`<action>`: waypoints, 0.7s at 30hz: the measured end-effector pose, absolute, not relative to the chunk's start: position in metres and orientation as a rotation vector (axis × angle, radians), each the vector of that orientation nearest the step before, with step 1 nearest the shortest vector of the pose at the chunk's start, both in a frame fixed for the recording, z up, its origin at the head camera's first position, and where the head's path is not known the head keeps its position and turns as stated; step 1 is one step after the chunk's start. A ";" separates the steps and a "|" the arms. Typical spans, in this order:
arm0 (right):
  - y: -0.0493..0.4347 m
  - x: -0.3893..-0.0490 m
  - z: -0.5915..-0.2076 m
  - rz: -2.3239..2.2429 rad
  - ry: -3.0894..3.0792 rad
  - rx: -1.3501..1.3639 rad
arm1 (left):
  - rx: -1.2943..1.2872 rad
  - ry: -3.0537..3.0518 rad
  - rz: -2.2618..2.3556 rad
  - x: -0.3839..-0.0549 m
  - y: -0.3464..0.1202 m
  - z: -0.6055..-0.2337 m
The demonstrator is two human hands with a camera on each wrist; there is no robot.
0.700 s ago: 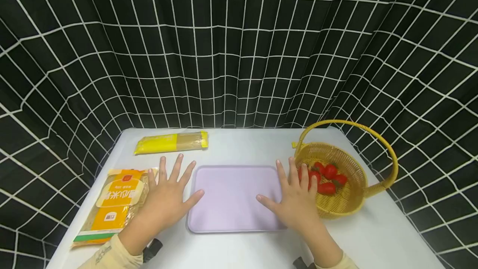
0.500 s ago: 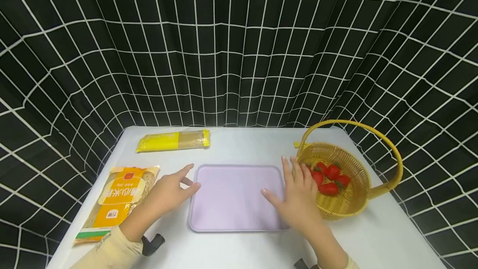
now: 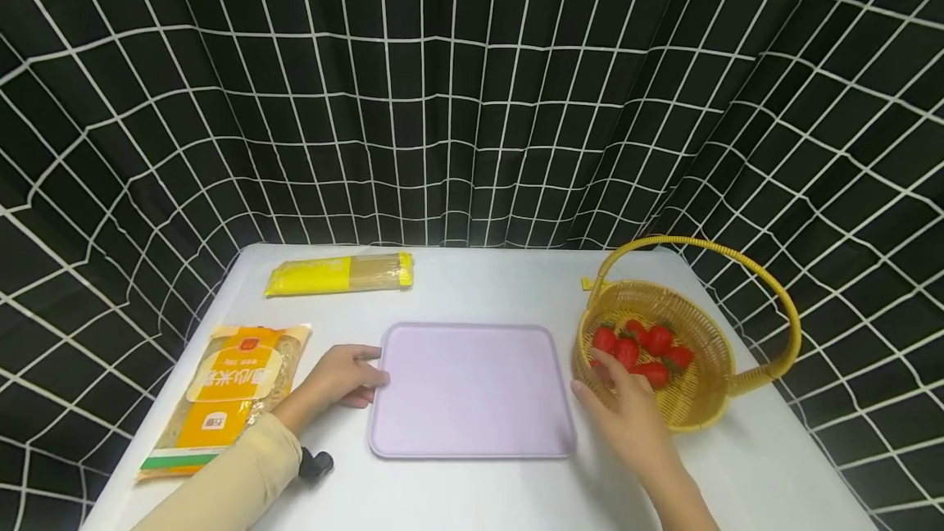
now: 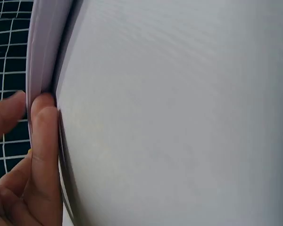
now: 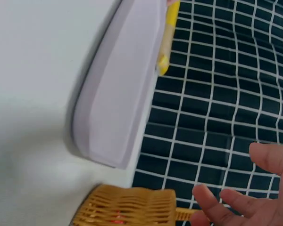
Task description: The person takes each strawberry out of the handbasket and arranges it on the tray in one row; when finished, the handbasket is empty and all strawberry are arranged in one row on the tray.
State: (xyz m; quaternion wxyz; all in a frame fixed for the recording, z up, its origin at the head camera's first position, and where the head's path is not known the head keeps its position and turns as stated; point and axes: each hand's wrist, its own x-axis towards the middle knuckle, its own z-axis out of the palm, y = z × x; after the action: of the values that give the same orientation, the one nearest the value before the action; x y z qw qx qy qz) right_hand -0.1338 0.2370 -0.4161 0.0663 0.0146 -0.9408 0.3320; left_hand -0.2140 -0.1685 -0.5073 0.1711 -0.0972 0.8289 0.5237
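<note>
A pale purple rectangular tray (image 3: pixel 472 392) lies flat on the white table. My left hand (image 3: pixel 341 379) is at its left edge, thumb (image 4: pixel 8 113) close above the rim. In the left wrist view, straight fingers (image 4: pixel 45 141) touch the tray's outer side (image 4: pixel 40 52) below the rim. To the right of the tray, my right hand (image 3: pixel 627 412) hangs in the air with nothing in its grasp, its loosely bent fingers overlapping a wicker basket (image 3: pixel 704 400) in the head view. Fingers and thumb stand well apart in the right wrist view. Several red strawberries (image 3: pixel 659 340) lie in the basket.
An orange-labelled clear food bag (image 3: pixel 229 388) lies on the left beside the forearm. Further back is a yellow packet of dried noodles (image 3: pixel 339 274). The basket's tall handle (image 3: pixel 782 301) arches up at the right. Black gridded curtain (image 3: pixel 472 105) surrounds the table (image 3: pixel 479 494).
Both hands were spread flat above the table. The left has lowered to the tray's left edge, its fingers drawn together; the right has shifted rightward off the tray, its fingers bending. The tray stays put.
</note>
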 end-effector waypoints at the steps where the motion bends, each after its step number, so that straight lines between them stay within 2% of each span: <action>1: 0.238 -0.134 -0.417 1.010 -2.840 0.044 | -0.271 2.360 1.486 -0.215 -0.168 -0.507; 6: 0.246 -0.135 -0.414 1.072 -2.824 0.102 | -0.301 2.328 1.526 -0.215 -0.170 -0.502; 12: 0.287 -0.139 -0.383 1.047 -2.887 0.012 | -0.320 2.227 1.606 -0.214 -0.174 -0.499; 16: 0.328 -0.157 -0.363 1.165 -2.974 -0.060 | -0.335 2.215 1.594 -0.214 -0.176 -0.496; 21: 0.364 -0.197 -0.347 1.319 -3.160 -0.104 | -0.347 2.204 1.592 -0.214 -0.177 -0.494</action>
State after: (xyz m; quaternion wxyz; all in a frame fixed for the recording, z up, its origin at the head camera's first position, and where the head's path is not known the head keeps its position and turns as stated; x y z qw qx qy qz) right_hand -0.1970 0.3638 -0.3465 -0.1416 -0.0300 -0.9131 0.3812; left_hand -0.2140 -0.1767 -0.4935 0.1991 -0.1240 0.7879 0.5694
